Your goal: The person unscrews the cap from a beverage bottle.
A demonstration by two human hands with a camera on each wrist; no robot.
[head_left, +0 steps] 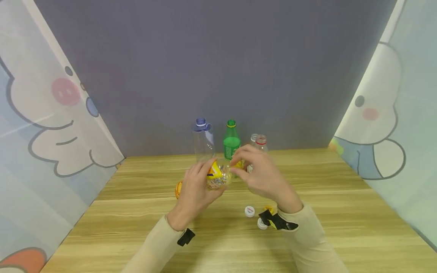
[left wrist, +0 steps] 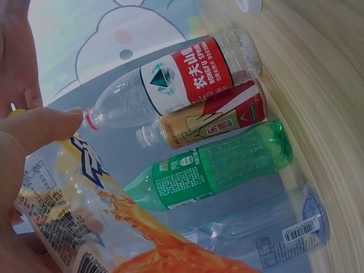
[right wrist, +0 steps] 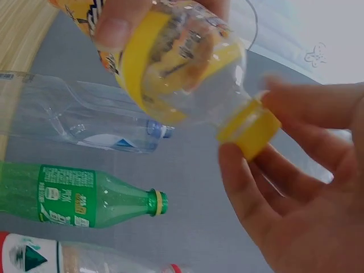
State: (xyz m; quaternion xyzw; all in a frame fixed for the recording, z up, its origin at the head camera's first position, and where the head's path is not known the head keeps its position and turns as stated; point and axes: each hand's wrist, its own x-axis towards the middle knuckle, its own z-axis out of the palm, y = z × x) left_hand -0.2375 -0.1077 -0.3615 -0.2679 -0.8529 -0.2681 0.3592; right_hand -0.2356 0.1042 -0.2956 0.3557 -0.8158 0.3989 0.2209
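Observation:
My left hand (head_left: 194,185) grips a clear plastic bottle (head_left: 218,175) with an orange-and-yellow label, tilted so its neck points to the right. The yellow bottle cap (right wrist: 250,129) sits at the neck, and my right hand (head_left: 261,174) pinches it between thumb and fingers. In the left wrist view, the label (left wrist: 131,227) shows an orange splash and blue lettering. The bottle is held above the table, with its lower end partly hidden behind the left hand in the head view.
Behind the hands stand a bluish clear bottle (head_left: 204,146), a green bottle (head_left: 232,144), a gold-and-red labelled bottle (left wrist: 210,120) and a red-and-white labelled bottle (left wrist: 190,74), all uncapped. White caps (head_left: 249,211) and a yellow cap (head_left: 269,208) lie near the right wrist. A grey panel (head_left: 218,76) rises behind.

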